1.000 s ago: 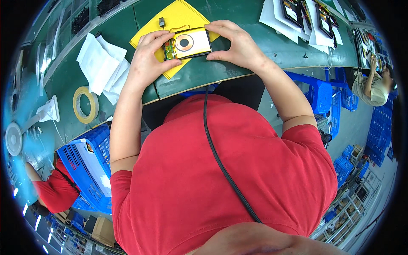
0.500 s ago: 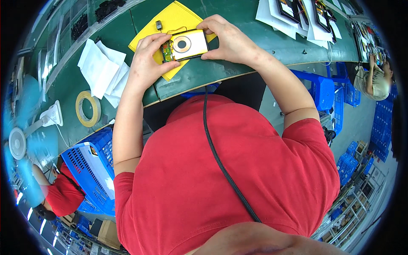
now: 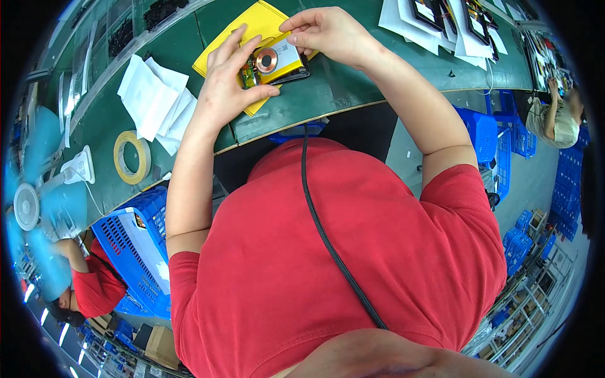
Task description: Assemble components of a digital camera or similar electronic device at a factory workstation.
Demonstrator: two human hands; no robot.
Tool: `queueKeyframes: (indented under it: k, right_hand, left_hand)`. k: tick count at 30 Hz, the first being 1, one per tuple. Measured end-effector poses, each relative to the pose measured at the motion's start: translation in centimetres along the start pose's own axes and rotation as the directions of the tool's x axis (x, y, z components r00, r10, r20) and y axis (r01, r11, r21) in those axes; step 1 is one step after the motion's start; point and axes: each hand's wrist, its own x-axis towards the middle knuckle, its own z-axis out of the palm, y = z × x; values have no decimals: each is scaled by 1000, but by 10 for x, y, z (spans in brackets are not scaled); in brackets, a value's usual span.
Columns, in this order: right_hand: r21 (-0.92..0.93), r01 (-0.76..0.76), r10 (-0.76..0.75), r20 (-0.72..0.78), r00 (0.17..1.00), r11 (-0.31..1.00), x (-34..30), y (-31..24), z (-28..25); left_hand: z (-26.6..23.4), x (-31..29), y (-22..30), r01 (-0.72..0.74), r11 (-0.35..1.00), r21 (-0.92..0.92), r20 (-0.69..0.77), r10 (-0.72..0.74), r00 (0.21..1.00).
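Observation:
A small flat device with an open back, showing a copper coil ring and a green circuit board, lies over a yellow mat on the green bench. My left hand grips its left end, thumb under the near edge. My right hand pinches its upper right corner with the fingertips. Both forearms reach up from my red shirt.
White foam sheets and a roll of tan tape lie to the left. White sheets and dark framed parts sit at the right. Blue crates stand below the bench. A person in red works at lower left, another far right.
The device and both hands have shifted slightly up and left in view. My right fingers have moved to the device's upper right corner.

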Motion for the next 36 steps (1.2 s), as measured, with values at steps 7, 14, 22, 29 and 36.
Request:
queueKeyframes:
  k: [7,14,22,29,36]
  right_hand:
    - [185,-5,-5,50,999,983,1,9,-3]
    - [-469,515,-462,233,856,718,-10,25,-27]
    - [-541,612,-459,405,791,577,-2,20,-24]
    - [-476,640,-404,510,760,603,10,15,-26]
    - [-264,498,-430,275,860,826,-7,23,-29]
  left_hand:
    - [12,5,0,87,994,-66,93,-81,992]
    - [11,4,-3,84,990,-116,102,-72,992]
    - [9,5,-2,130,980,-147,157,-107,982]
    - [0,8,-5,88,984,-153,186,-58,981]
    - [-5,12,-3,82,989,-123,279,-45,959]
